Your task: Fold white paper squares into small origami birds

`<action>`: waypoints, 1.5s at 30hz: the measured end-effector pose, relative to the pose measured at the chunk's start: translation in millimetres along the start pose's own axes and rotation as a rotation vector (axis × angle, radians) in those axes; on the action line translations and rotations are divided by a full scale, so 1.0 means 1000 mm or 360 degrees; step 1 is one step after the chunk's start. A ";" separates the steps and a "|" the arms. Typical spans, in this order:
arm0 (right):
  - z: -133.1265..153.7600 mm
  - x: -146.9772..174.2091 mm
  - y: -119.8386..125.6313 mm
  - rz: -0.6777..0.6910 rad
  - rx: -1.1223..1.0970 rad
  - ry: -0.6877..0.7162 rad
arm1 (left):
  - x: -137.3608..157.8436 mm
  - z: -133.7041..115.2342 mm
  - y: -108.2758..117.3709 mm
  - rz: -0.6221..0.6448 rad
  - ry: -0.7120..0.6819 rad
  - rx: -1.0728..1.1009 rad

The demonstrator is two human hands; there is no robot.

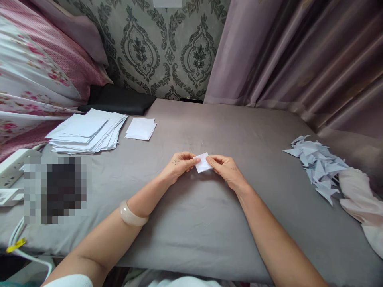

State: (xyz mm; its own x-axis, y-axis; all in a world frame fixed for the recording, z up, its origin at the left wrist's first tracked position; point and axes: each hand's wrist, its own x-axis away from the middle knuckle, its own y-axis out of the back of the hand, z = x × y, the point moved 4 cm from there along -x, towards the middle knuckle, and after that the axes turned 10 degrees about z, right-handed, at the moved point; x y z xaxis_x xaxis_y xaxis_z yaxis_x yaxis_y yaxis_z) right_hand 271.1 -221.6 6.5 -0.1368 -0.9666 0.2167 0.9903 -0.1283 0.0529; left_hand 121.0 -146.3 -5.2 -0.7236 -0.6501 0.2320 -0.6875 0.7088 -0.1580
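Between my two hands is a small folded white paper [204, 164], held a little above the grey cloth surface [206, 231]. My left hand [182, 165] pinches its left edge, thumb on top and fingers curled beneath. On the opposite side, my right hand [225, 167] grips the right edge with thumb and fingers. The fingers under the paper are partly hidden. A pale bangle [131, 214] circles my left forearm.
To the left lie a large stack of white paper sheets [89, 129] and a few small square sheets [140, 128]. Several folded paper pieces with pointed tips [321, 161] are heaped at the right beside a pale cloth [359, 199]. A power strip [14, 167] sits at the left edge.
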 end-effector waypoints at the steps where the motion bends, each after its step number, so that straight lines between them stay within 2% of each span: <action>1: -0.002 -0.001 0.001 -0.0019 -0.0004 -0.0012 | 0.000 0.001 0.001 -0.0031 -0.0005 0.0011; 4: -0.009 -0.005 0.006 -0.0094 -0.0006 -0.0002 | 0.000 0.002 0.001 -0.0079 0.0050 -0.0085; 7: -0.019 -0.011 0.010 -0.0134 0.0087 0.0064 | 0.003 0.001 0.001 -0.0153 0.0055 -0.0346; 12: -0.027 -0.016 0.012 -0.0241 0.0491 0.0112 | 0.005 -0.003 0.003 -0.0278 -0.0069 -0.0841; 18: -0.019 -0.010 0.007 -0.0340 0.0867 0.0128 | 0.002 -0.001 0.003 -0.0312 -0.0064 -0.1127; 22: -0.015 -0.007 0.005 -0.0362 0.1126 0.0264 | 0.000 0.004 0.004 -0.0314 -0.0283 -0.1395; 25: -0.013 -0.004 0.002 -0.0254 0.1293 0.0358 | 0.002 0.004 0.000 -0.0132 -0.0491 -0.1664; 27: -0.010 -0.001 -0.001 -0.0104 0.1375 0.0385 | 0.004 0.002 -0.004 0.0069 -0.0537 -0.1806; 29: -0.007 0.002 -0.003 0.0001 0.1452 0.0384 | 0.006 -0.001 -0.006 0.0186 -0.0529 -0.1859; 34: 0.000 0.006 -0.001 0.0118 0.1474 0.0349 | 0.006 -0.004 -0.001 0.0258 -0.0529 -0.1785; 40: -0.002 0.006 0.005 0.0197 0.1374 0.0326 | 0.004 -0.001 0.000 0.0282 -0.0650 -0.1969; 45: -0.002 0.003 0.007 0.0151 0.1331 0.0301 | 0.007 -0.005 -0.001 0.0275 -0.0641 -0.1978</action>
State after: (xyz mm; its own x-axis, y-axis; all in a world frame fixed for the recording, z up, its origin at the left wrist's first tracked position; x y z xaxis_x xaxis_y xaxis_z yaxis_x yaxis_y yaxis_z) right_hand 277.2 -226.1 5.4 0.0252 -0.9952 0.0944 0.6446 0.0883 0.7594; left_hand 117.0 -150.7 1.4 -0.9120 -0.4087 -0.0366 -0.2266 0.4272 0.8753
